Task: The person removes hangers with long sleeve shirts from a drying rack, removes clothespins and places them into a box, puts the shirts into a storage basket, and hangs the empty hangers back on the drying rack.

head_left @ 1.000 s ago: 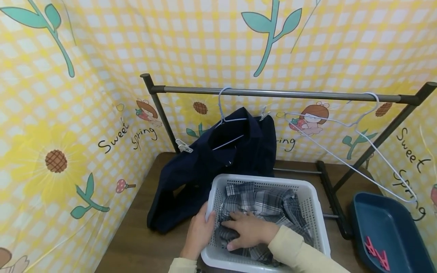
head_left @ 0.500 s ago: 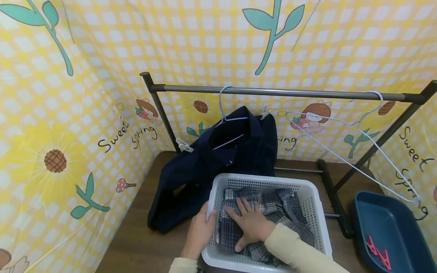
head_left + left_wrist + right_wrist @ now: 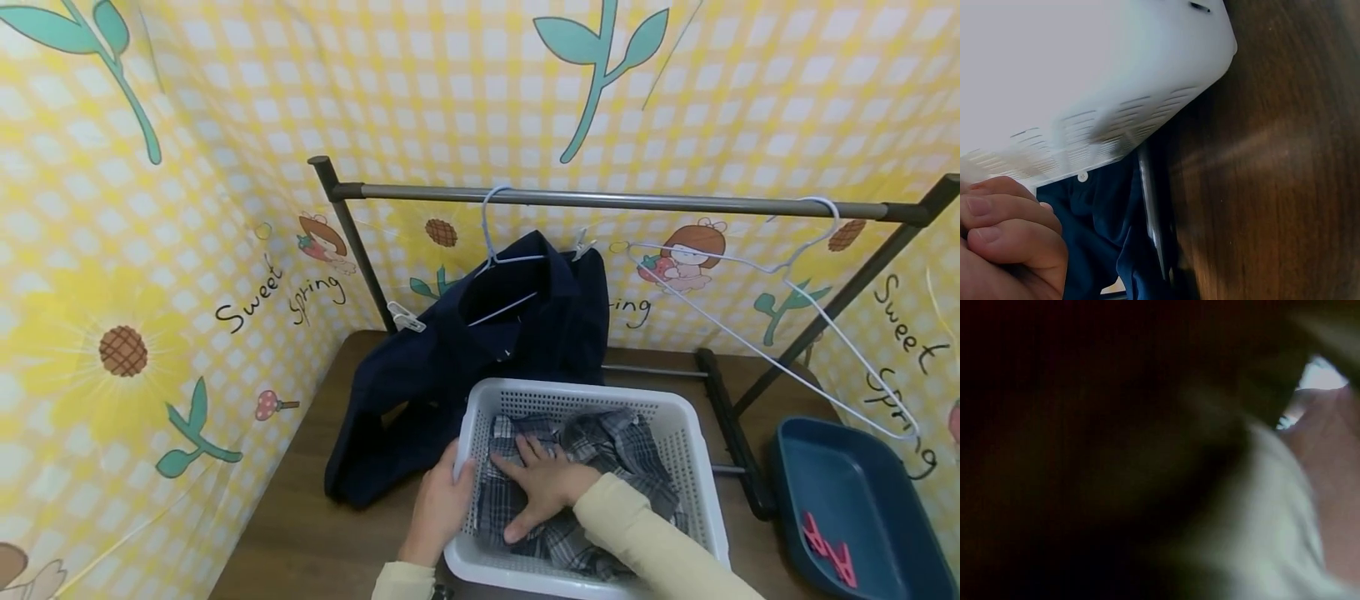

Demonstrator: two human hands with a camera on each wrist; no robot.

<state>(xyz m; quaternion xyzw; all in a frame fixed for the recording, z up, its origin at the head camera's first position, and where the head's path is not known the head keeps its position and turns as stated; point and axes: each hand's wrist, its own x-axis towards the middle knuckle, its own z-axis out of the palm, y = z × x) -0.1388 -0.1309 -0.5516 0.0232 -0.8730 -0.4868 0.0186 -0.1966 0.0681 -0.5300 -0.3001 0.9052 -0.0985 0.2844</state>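
Note:
My left hand (image 3: 441,507) grips the left rim of a white plastic basket (image 3: 708,508), thumb over the top edge; in the left wrist view its fingers (image 3: 1013,240) are curled under the basket's rim. Inside the basket lies a crumpled grey plaid garment (image 3: 626,450). My right hand (image 3: 543,483) rests on the left part of that cloth with its fingers spread and the thumb out to the side. The right wrist view is mostly dark, filled by the sleeve (image 3: 1272,519).
Behind the basket, a navy garment (image 3: 427,375) hangs on a hanger from a metal rack (image 3: 637,202), with white clips (image 3: 407,317) at its shoulders. A bare white hanger (image 3: 720,333) hangs at right. A blue tub (image 3: 855,475) holds pink clips (image 3: 828,550).
My right hand has gone from bent fingers in the plaid cloth to a flat, spread hand on it, and the cloth's left part lies flatter. My left hand keeps its place on the rim.

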